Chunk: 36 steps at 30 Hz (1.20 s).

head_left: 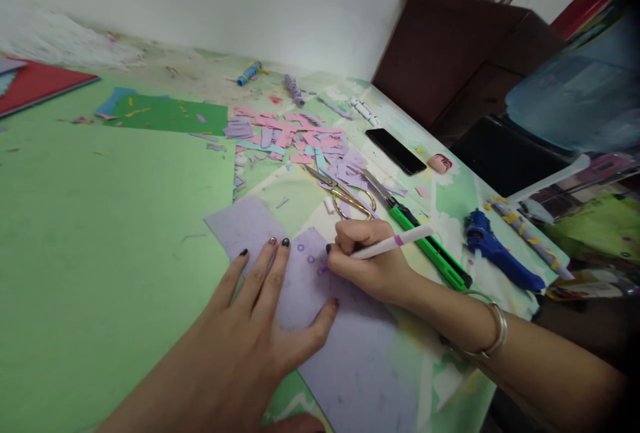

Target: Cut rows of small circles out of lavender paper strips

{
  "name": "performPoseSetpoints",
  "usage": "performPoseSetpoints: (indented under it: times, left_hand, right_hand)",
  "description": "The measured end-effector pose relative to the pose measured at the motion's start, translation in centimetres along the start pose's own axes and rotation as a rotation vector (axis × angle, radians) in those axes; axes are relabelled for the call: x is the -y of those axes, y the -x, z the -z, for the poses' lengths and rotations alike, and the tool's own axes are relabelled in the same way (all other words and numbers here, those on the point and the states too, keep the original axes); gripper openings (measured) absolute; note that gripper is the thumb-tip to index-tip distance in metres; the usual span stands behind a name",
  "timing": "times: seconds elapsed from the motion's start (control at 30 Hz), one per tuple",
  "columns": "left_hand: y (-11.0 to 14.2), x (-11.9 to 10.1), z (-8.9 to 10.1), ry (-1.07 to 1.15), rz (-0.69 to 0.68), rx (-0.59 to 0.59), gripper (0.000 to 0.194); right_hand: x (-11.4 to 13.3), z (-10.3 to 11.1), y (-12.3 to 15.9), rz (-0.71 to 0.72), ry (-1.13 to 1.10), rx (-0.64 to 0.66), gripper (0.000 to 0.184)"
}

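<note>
My left hand (260,313) lies flat with its fingers spread on a sheet of purple paper (365,366). In my right hand (373,263) is a white marker pen (390,244) with a purple band, gripped near its tip. The tip is hidden by my fingers, close to the paper. Small purple circles (306,253) show on the paper beside it. Just beyond my right hand lie gold-handled scissors (345,194) and a green utility knife (430,246).
Pink, purple and blue paper scraps (295,136) cover the table's middle. Toward the right are a black phone (396,151), a blue glue gun (500,253) and a decorated paper roll (530,233). A green sheet (170,114) and a red folder (50,83) lie at the left.
</note>
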<state>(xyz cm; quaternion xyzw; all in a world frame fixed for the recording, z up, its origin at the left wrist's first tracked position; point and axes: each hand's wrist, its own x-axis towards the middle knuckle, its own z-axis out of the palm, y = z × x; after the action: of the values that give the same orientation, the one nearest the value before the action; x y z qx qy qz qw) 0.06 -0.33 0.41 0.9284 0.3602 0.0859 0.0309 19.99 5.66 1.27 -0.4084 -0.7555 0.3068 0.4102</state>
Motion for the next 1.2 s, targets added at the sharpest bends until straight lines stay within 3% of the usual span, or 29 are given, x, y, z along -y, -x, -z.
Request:
performPoseSetpoints:
  times: [1.2]
  left_hand:
    - [-0.11,-0.06,0.17,0.014,-0.003,0.014,0.088]
  right_hand:
    - [-0.04,0.03,0.06,-0.008,-0.037,0.013,0.036]
